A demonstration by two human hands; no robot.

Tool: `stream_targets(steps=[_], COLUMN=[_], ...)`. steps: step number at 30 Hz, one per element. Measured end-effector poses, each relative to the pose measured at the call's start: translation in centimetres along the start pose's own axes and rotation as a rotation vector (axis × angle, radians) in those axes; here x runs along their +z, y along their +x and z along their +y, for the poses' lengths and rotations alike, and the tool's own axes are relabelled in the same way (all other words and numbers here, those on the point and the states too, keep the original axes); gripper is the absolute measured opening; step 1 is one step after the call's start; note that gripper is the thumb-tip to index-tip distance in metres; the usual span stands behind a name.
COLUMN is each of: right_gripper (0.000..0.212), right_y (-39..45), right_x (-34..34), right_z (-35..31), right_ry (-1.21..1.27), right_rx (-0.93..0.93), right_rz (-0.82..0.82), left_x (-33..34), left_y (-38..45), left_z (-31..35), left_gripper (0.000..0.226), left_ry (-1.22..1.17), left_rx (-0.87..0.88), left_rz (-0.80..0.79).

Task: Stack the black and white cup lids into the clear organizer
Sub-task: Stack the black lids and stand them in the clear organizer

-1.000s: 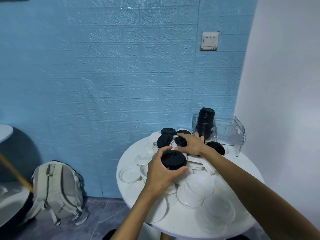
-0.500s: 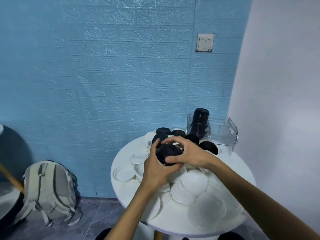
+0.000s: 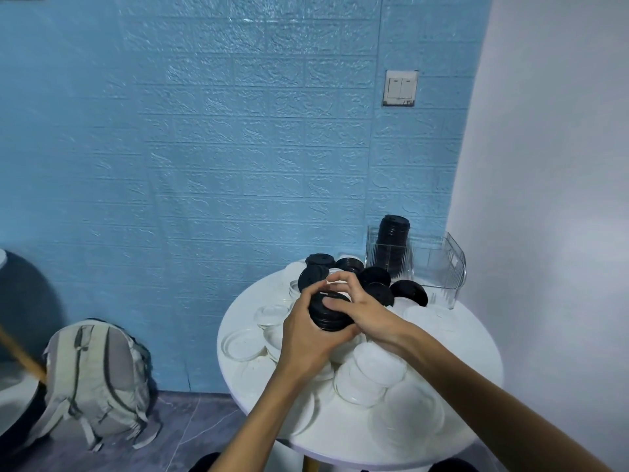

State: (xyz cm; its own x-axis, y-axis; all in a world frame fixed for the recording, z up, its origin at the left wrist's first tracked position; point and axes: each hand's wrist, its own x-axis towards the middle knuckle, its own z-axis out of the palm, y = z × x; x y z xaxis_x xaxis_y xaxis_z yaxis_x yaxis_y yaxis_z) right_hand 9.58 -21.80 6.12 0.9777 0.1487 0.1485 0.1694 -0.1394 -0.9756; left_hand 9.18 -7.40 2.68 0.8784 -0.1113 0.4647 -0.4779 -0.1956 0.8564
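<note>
Frame centre: left hand [image 3: 308, 338] cups small stack of black lids [image 3: 329, 313]; right hand [image 3: 360, 310] pinches top lid. Likely light, stiff, slippery; grip rims.

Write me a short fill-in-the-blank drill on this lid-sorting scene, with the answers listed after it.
1. Both hands grip a small stack of ____ lids above the round table.
2. The tall stack in the clear organizer is ____ in colour.
3. The lids nearest the camera are ____.
4. A ____ rests on the floor, left of the table.

Answers: black; black; white; backpack
</note>
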Motion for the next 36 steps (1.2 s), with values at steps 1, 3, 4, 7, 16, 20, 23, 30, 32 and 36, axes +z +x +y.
stream_targets(steps=[1, 3, 4, 7, 16, 20, 23, 30, 32, 36], right_gripper=[0.038, 0.043, 0.043, 0.023, 0.071, 0.071, 0.068, 0.049, 0.035, 0.010], right_y=[0.0, 0.0, 0.1, 1.1, 6.3, 6.5, 6.4, 4.9, 3.6, -0.4], right_x=[0.0, -0.2, -0.5, -2.4, -10.5, -10.3, -10.1, -9.6, -8.4, -4.3], right_z=[0.0, 0.1, 0.0, -0.3, 3.9, 5.0, 5.4, 0.7, -1.7, -4.8], right_ry=[0.014, 0.045, 0.065, -0.064, -0.950, -1.027, -1.036, -0.849, -0.713, -0.303], right_rx=[0.007, 0.034, 0.049, 0.045, 0.310, 0.304, 0.258, 0.084, -0.015, -0.127], right_rz=[-0.005, -0.026, -0.037, 0.053, 0.348, 0.278, 0.328, 0.487, 0.490, 0.198], left_x=[0.0, 0.0, 0.1, 0.0, -0.1, 0.1, 0.1, 0.0, 0.1, 0.1], left_y=[-0.1, -0.2, -0.1, 0.1, 0.4, 0.4, 0.4, 0.3, 0.3, 0.1], left_z=[-0.1, -0.2, -0.4, -0.6, -1.1, -1.2, -1.3, -1.4, -1.3, -0.7], left_gripper=[0.072, 0.067, 0.067, 0.067, 0.071, 0.073, 0.073, 0.072, 0.073, 0.074], left_ry=[0.009, 0.020, 0.017, 0.013, 0.006, 0.003, -0.001, 0.001, -0.002, -0.018], left_rx=[0.008, 0.021, 0.020, 0.005, -0.020, -0.021, -0.020, -0.023, -0.030, -0.050], left_rz=[0.008, 0.010, 0.012, 0.034, 0.029, 0.016, 0.016, 0.024, 0.024, 0.025])
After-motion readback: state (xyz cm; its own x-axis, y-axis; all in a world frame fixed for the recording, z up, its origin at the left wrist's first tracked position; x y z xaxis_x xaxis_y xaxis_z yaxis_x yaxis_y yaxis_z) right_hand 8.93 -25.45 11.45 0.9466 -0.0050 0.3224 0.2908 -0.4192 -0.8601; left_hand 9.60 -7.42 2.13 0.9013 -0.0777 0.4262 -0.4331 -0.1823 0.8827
